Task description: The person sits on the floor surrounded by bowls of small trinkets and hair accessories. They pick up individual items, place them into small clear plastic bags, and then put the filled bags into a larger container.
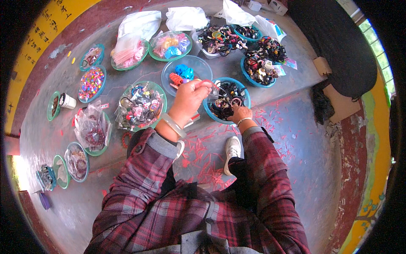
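Left hand: fingers pinched narrow on a clear packet, at its 2 o'clock
Hair ties: dark, heaped in the blue basket, left hand's 3 o'clock
Right hand: fingers touching hair ties; cannot tell whether gripping

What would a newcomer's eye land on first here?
Probably the hands at centre: the right hand has its fingers in a blue basin of mostly dark hair ties, while the left hand pinches what looks like clear plastic. Next, the red strips strewn around the shoes, and the multicoloured heap at upper left.
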`<state>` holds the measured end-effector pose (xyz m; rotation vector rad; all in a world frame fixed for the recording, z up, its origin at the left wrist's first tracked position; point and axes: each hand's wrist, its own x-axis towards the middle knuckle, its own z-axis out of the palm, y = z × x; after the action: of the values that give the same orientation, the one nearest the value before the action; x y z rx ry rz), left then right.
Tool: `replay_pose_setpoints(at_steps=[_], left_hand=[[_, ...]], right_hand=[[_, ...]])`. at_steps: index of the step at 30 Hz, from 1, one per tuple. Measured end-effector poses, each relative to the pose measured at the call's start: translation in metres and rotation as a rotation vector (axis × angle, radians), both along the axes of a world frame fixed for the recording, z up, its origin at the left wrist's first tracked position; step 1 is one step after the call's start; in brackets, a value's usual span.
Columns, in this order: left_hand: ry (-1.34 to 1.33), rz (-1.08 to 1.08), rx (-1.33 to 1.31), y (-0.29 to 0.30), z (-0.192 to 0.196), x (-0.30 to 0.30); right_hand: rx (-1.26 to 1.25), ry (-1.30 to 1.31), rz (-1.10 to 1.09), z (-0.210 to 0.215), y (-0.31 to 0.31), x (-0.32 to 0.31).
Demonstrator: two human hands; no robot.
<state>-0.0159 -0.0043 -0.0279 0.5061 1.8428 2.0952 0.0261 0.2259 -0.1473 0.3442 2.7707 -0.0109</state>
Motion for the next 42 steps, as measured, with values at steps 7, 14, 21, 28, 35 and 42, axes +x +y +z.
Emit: replay_pose_setpoints(at_steps=[7, 14, 21, 28, 35, 42], left_hand=[[0.104, 0.114, 0.048, 0.007, -0.016, -0.004], [0.076, 0.020, -0.107, 0.001, -0.005, -0.004], [0.110, 0.057, -0.053, 0.001, -0.008, -0.003], [0.089, -0.002, -0.056, 0.001, -0.007, -0.004], [0.094, 0.029, -0.087, -0.003, -0.009, -0.003], [0.112, 0.028, -0.103, 0.000, -0.011, -0.004]], right_hand=[[0.028, 0.134, 0.056, -0.058, -0.006, -0.015], [-0.611, 0.197, -0.043, -0.039, 0.022, -0.038], [-0.956, 0.420, 0.165, -0.035, 0.059, -0.032], [-0.231, 0.422, -0.548, -0.064, 0.122, -0.025], [-0.354, 0.571, -0.237, -0.024, 0.035, -0.035], [-0.485, 0.307, 0.262, -0.033, -0.035, -0.044]])
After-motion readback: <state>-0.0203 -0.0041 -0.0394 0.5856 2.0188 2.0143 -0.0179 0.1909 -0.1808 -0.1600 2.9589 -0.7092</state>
